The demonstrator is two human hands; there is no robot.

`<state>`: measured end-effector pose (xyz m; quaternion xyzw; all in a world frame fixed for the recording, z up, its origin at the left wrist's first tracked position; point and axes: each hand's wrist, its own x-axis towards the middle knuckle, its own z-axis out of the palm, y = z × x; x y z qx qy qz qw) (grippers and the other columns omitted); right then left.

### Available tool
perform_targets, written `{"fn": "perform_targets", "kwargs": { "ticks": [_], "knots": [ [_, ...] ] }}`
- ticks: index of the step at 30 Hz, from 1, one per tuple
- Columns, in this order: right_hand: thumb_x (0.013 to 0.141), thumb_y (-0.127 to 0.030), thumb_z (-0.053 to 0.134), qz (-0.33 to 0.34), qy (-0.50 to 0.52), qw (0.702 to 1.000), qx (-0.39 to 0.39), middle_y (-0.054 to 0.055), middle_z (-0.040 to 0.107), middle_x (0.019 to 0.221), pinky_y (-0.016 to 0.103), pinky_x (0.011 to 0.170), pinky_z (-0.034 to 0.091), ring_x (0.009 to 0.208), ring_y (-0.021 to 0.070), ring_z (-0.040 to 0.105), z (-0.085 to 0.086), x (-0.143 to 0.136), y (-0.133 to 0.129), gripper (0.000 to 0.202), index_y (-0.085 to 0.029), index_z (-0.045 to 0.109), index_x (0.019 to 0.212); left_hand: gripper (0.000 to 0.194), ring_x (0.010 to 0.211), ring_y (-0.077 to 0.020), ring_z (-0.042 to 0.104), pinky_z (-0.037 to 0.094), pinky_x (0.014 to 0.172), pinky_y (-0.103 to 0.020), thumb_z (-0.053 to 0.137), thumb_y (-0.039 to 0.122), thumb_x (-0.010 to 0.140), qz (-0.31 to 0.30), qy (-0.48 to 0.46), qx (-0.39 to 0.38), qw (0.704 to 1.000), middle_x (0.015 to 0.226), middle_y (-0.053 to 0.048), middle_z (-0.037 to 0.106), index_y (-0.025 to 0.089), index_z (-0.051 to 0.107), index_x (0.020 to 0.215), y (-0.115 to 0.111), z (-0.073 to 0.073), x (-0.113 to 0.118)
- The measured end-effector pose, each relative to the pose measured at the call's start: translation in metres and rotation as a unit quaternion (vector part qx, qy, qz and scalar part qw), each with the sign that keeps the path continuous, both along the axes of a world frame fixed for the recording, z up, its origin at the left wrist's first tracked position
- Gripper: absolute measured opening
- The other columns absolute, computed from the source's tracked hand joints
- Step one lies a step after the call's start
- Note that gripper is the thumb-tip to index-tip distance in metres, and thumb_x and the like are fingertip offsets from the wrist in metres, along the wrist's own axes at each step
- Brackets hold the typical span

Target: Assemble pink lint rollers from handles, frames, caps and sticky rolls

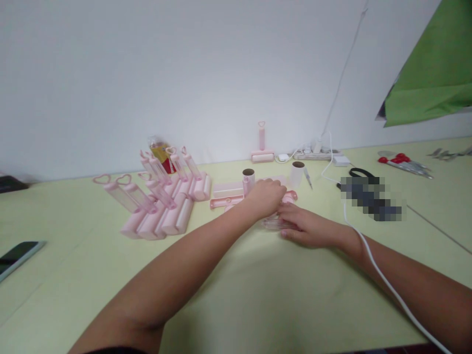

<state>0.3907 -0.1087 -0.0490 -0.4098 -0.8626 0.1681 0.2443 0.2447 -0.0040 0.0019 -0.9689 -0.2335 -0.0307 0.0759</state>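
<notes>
My left hand (268, 196) reaches across in front of me with its fingers bent down over a cluster of pink parts; the fingertips and whatever they grip are hidden. Just to its right, my right hand (306, 227) has its fingers around the end of a clear plastic piece (273, 223) lying on the table. The two hands nearly touch. A long pink roller cover part (225, 202) lies left of my left hand, and another pink piece (291, 195) shows behind my right fingers. White paper rolls (297, 173) (248, 177) stand upright behind the hands.
Several pink lint rollers with heart-shaped loops (162, 211) stand grouped at left. One more lint roller (262, 155) stands by the wall. A phone (18, 258), power strip (317, 155), red-handled scissors (403, 163) and a knife-like tool (308, 178) lie around. A white cable (383, 285) crosses my right forearm.
</notes>
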Motion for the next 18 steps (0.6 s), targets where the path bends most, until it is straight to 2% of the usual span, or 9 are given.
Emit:
{"fn": "perform_targets", "kwargs": {
  "ticks": [3, 5, 8, 10, 14, 18],
  "knots": [
    [0.090, -0.038, 0.057, -0.021, -0.015, 1.000, 0.011, 0.015, 0.063, 0.116, 0.042, 0.098, 0.041, 0.112, 0.0293, 0.054, 0.001, 0.001, -0.002, 0.028, -0.016, 0.062, 0.107, 0.028, 0.093, -0.0227, 0.065, 0.049, 0.077, -0.033, 0.040, 0.026, 0.097, 0.039, -0.107, -0.045, 0.992, 0.099, -0.010, 0.070, 0.016, 0.066, 0.104, -0.018, 0.007, -0.021],
    [0.090, -0.038, 0.057, -0.057, -0.026, 0.998, 0.010, 0.015, 0.064, 0.111, 0.041, 0.093, 0.042, 0.107, 0.0286, 0.056, 0.003, -0.001, -0.005, 0.029, -0.015, 0.061, 0.107, 0.036, 0.089, -0.0201, 0.065, 0.048, 0.074, -0.031, 0.031, 0.031, 0.101, 0.056, -0.163, -0.090, 0.981, 0.097, -0.008, 0.070, 0.018, 0.063, 0.109, -0.035, 0.009, -0.036],
    [0.094, -0.040, 0.050, -0.097, -0.053, 0.994, -0.020, 0.011, 0.066, 0.093, 0.034, 0.075, 0.043, 0.083, 0.0231, 0.059, 0.010, -0.008, -0.013, 0.028, -0.015, 0.061, 0.099, 0.037, 0.090, -0.0227, 0.064, 0.048, 0.076, -0.033, 0.038, 0.044, 0.099, 0.029, -0.132, -0.110, 0.985, 0.098, -0.008, 0.069, 0.018, 0.064, 0.105, -0.061, 0.006, -0.062],
    [0.095, -0.041, 0.049, -0.085, -0.063, 0.993, -0.047, 0.008, 0.066, 0.085, 0.030, 0.067, 0.040, 0.073, 0.0199, 0.058, 0.016, -0.015, -0.019, 0.029, -0.015, 0.062, 0.099, 0.035, 0.092, -0.0245, 0.063, 0.048, 0.078, -0.035, 0.044, 0.045, 0.097, 0.021, -0.103, -0.109, 0.988, 0.100, -0.008, 0.068, 0.018, 0.062, 0.111, -0.074, -0.002, -0.080],
    [0.094, -0.037, 0.054, -0.045, -0.030, 0.994, -0.096, 0.005, 0.068, 0.088, 0.028, 0.068, 0.040, 0.076, 0.0177, 0.059, 0.026, -0.024, -0.029, 0.027, -0.018, 0.063, 0.111, 0.033, 0.094, -0.0223, 0.061, 0.047, 0.083, -0.036, 0.041, 0.040, 0.099, 0.045, -0.108, -0.138, 0.983, 0.104, -0.008, 0.068, 0.018, 0.058, 0.116, -0.082, -0.020, -0.111],
    [0.093, -0.035, 0.055, -0.049, 0.015, 0.992, -0.118, 0.005, 0.069, 0.097, 0.029, 0.076, 0.041, 0.084, 0.0185, 0.061, 0.023, -0.032, -0.032, 0.028, -0.020, 0.062, 0.116, 0.030, 0.093, -0.0237, 0.059, 0.045, 0.083, -0.039, 0.042, 0.037, 0.098, 0.079, -0.100, -0.108, 0.986, 0.100, -0.008, 0.068, 0.018, 0.060, 0.112, -0.084, -0.022, -0.122]
  ]
}}
